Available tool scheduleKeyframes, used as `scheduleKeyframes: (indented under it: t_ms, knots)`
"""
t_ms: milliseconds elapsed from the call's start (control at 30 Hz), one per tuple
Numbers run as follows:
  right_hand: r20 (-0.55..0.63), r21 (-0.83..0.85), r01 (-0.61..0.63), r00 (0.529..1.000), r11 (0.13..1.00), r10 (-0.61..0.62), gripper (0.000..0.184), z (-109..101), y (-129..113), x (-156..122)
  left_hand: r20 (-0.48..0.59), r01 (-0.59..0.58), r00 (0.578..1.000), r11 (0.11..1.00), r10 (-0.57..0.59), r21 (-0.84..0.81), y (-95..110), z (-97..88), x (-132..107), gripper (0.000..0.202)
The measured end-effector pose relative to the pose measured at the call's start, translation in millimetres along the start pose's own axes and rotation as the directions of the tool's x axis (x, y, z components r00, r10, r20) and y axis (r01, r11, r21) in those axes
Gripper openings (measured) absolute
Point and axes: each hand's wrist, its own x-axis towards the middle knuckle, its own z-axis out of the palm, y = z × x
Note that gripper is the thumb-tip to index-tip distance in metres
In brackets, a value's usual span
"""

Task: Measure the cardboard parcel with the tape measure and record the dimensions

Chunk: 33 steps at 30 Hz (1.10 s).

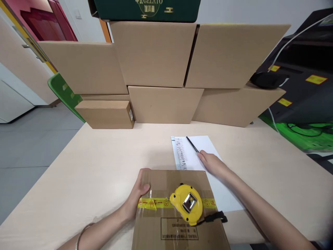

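My left hand (139,194) is closed on the left edge of a taped brown cardboard box (153,229), its thumb lying on the top face. A yellow tape measure (183,211) with a black wrist strap rests on the box, over a strip of yellow tape. Beyond the box, my right hand (210,162) pinches the lower end of a slim black pen (191,143). That pen slants over a white sheet of paper (201,140), which carries dense print or writing along its left side. The box covers part of the sheet.
Several cardboard boxes (166,104) are stacked like a wall at the table's far edge, with a dark green box (177,10) on top. A smaller box (106,116) stands at the left. Dark equipment (299,93) with a white cable is at the right.
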Motion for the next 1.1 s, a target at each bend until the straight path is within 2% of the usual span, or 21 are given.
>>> scheduleKeyframes:
  t_ms: [167,300,533,867,1000,1100]
  knots:
    - [0.093,0.336,0.112,0.984,0.935,-0.151,0.04,3,-1,11,0.107,-0.042,0.994,0.999,0.039,0.029,-11,-9.5,-1,0.044]
    - [0.127,0.453,0.133,0.969,0.882,-0.212,0.038,20,-7,22,0.109,-0.056,0.993,0.998,0.053,0.021,-14,-9.3,-2,0.042]
    - [0.187,0.477,0.087,0.962,0.875,-0.198,0.02,27,-7,26,0.073,-0.041,0.996,0.999,0.041,0.001,-11,-6.6,-3,0.04]
    - [0.129,0.371,-0.021,0.991,0.928,-0.029,0.034,12,-1,18,0.077,-0.08,0.994,0.997,0.078,0.013,-9,0.6,-2,0.042]
    - [0.098,0.396,0.005,0.994,0.918,-0.047,0.031,14,0,19,0.088,-0.073,0.993,0.997,0.072,0.01,-9,0.9,-2,0.043]
    - [0.118,0.455,0.03,0.989,0.89,-0.093,0.028,22,-2,27,0.071,-0.057,0.996,0.998,0.056,0.013,-7,1.3,-3,0.042]
